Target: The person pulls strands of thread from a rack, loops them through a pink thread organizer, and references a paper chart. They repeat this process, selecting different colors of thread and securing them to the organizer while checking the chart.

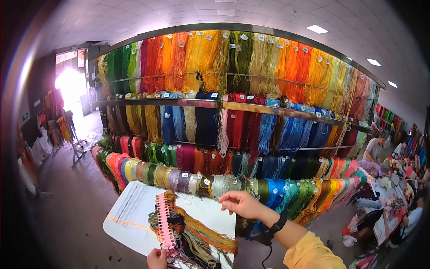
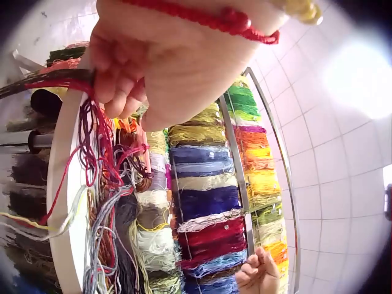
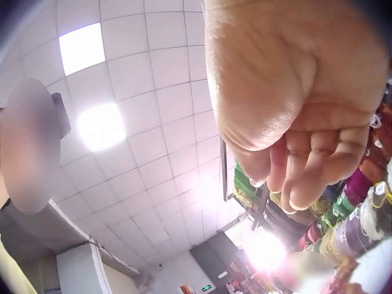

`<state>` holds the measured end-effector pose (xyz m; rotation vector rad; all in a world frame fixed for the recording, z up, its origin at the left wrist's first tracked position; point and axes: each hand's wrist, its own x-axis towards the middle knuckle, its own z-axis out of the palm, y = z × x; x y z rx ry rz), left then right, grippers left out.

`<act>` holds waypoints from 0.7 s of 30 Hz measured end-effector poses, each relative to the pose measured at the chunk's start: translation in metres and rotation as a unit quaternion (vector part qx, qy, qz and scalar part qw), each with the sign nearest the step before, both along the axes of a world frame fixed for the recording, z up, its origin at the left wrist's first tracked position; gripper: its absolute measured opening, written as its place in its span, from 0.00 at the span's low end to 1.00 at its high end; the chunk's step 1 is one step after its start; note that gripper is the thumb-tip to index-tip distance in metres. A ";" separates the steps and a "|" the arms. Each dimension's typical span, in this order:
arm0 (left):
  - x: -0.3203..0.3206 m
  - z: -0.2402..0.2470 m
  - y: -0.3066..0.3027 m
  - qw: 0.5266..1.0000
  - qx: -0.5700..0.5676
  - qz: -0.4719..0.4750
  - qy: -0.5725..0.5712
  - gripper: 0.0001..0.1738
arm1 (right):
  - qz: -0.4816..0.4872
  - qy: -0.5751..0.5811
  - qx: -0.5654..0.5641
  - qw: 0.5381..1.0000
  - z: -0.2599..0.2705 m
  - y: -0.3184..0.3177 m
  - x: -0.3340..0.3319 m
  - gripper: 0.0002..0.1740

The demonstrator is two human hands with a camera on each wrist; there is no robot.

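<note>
A pink thread holder [image 1: 164, 219] with a row of holes along it lies on a white board [image 1: 130, 201]. Hanks of brown, orange, grey and dark thread [image 1: 201, 224] fan out from it to the right. My left hand [image 1: 156, 259] grips the holder's near end. In the left wrist view its fingers curl beside red and purple threads [image 2: 101, 147]. Over the board's far right part is my right hand [image 1: 242, 205], raised in front of the lowest row of skeins [image 1: 226, 184]. Its fingers bend loosely, and the right wrist view shows nothing in them.
A wide metal rack [image 1: 251, 106] carries rows of labelled, coloured skeins close ahead. An orange strand [image 1: 130, 222] crosses the board over a printed chart [image 1: 134, 204]. At the right, a seated person [image 1: 374, 150] and others are beside piles of fabric. A bright doorway [image 1: 74, 85] stands at left.
</note>
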<state>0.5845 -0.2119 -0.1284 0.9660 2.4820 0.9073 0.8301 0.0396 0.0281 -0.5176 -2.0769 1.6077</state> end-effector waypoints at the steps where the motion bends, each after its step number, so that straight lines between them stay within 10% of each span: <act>1: 0.001 -0.001 0.000 1.000 0.003 0.000 -0.010 0.22 | -0.011 0.001 0.015 1.000 0.007 0.007 -0.001 0.11; 9: 0.024 0.007 -0.006 0.989 0.106 0.096 0.027 0.14 | -0.089 0.093 0.197 0.972 0.111 0.095 -0.009 0.08; 21: 0.119 0.029 0.032 0.940 0.206 0.260 0.084 0.12 | -0.362 0.319 0.457 0.747 0.306 0.340 -0.027 0.10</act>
